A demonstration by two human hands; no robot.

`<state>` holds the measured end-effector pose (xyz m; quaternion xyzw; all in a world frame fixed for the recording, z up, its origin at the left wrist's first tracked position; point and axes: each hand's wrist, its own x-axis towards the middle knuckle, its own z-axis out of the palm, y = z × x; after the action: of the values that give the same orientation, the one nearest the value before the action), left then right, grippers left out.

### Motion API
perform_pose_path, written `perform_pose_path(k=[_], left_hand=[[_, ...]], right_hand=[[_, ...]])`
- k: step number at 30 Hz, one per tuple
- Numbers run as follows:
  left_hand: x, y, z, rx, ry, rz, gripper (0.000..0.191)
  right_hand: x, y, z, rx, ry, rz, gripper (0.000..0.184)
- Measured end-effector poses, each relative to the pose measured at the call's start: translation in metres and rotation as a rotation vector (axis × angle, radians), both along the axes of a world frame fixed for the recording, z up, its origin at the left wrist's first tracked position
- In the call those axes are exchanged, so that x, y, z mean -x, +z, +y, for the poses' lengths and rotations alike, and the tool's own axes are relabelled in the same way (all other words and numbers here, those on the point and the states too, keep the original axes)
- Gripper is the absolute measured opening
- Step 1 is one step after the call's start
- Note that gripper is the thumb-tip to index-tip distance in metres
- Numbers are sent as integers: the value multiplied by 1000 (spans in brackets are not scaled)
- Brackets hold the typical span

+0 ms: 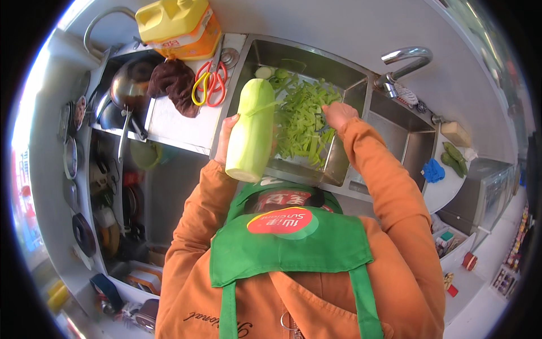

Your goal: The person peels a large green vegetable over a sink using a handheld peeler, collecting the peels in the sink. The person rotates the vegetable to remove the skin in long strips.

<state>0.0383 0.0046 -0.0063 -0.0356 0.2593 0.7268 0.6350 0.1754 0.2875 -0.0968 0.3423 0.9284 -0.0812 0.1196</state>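
Note:
My left hand (225, 137) grips a large, pale green peeled gourd (250, 135) by its side, tilted over the left rim of the steel sink (288, 176). A thin strip of peel clings across the gourd's upper part. My right hand (341, 115) is closed over the right side of the basin, around a small dark tool that looks like a peeler (322, 128); most of it is hidden by the hand and the scraps. Below the hand lies a heap of green peelings (302, 123). Cut gourd ends (264, 73) rest in the basin's far left corner.
Left of the sink are red-handled scissors (217, 84), yellow-handled scissors (200, 90), a brown cloth (173, 87), a yellow jug (180, 31) and a wok (133, 82). A faucet (402, 70) rises behind the sink's divider. Green vegetables (454, 160) and a blue cloth (433, 170) lie at right.

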Motion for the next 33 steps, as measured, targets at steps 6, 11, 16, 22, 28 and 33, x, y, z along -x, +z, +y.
perform_pose_path(k=[6,11,16,22,28,33], left_hand=[[4,-15,-5,95,-22,17,64],[3,-14,4,169,-14,8,52],[5,-4,-4,205,-139,86,57],[4,-12,-13,177,-197,71,64],[8,-3,-15,255,-297,128,68],[6,-5,-27,241,-344,269,82]], right_hand=[[29,120,-75,294,209,723,20],[47,153,-122,169,602,974,20],[67,126,-78,15,511,815,21],[67,101,-11,96,161,734,20],[76,124,-70,76,415,939,18],[75,93,17,-110,173,763,15]])
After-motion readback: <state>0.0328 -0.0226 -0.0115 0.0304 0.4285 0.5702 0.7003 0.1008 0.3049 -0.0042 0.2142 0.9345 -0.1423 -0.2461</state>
